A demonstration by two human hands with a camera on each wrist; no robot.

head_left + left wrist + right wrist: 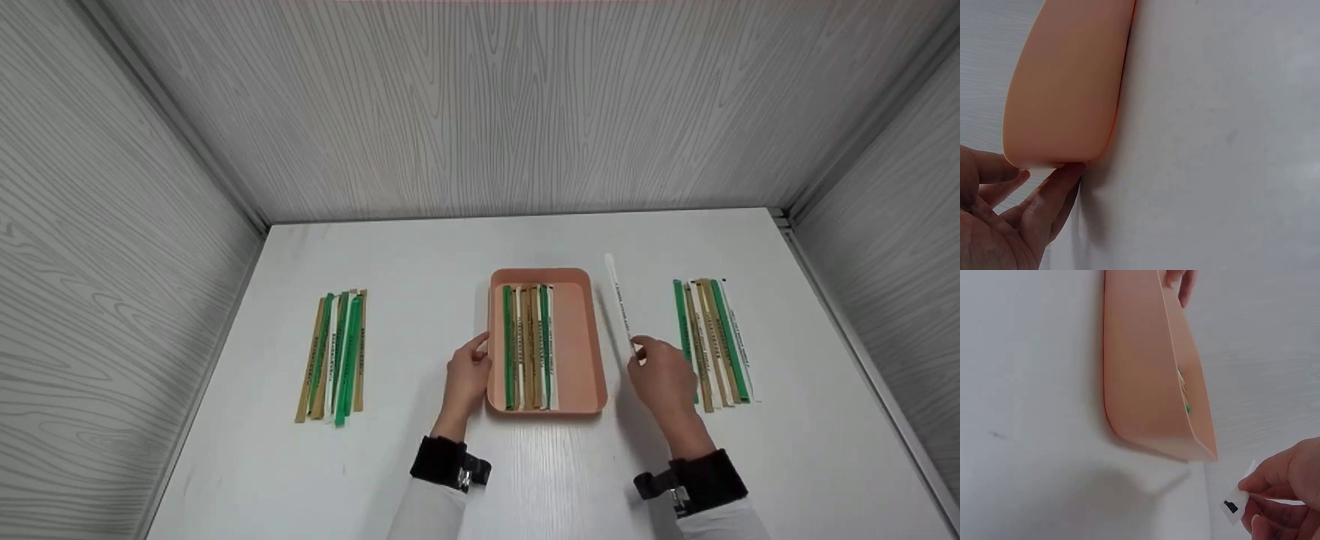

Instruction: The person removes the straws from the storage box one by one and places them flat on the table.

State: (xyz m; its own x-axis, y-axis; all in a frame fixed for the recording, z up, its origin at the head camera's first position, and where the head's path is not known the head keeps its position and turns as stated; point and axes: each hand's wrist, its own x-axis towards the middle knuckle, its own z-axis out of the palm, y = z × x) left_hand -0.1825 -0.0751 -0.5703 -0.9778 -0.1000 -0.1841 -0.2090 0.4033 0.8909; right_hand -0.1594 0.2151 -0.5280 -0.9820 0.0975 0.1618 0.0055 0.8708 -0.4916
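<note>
In the head view, a pale coral tray (577,352) sits on a white table (247,465), with a row of slim wrapped sticks (535,345) in green, brown and white laid lengthwise along its left and middle parts; a strip on its right side shows bare floor. The left hand (466,379) is at the tray's left edge, fingers against it. Just right of the tray, the right hand (664,375) pinches a white paper-wrapped stick (621,300) by its near end; the stick points to the far side, leaning slightly left, and carries small dark print. A left bundle (347,360) of similar sticks lies well apart from the tray, and a right bundle (712,341) lies beyond the right hand, partly hidden by it. Each wrist wears a black strap. In the left wrist view, bent fingers touch the tray's smooth outer wall at its rim and lower edge. In the right wrist view, thumb and fingers are clamped on the white stick, whose end bears a black mark; it is apart from the tray, where left-hand fingers grip the opposite rim.
</note>
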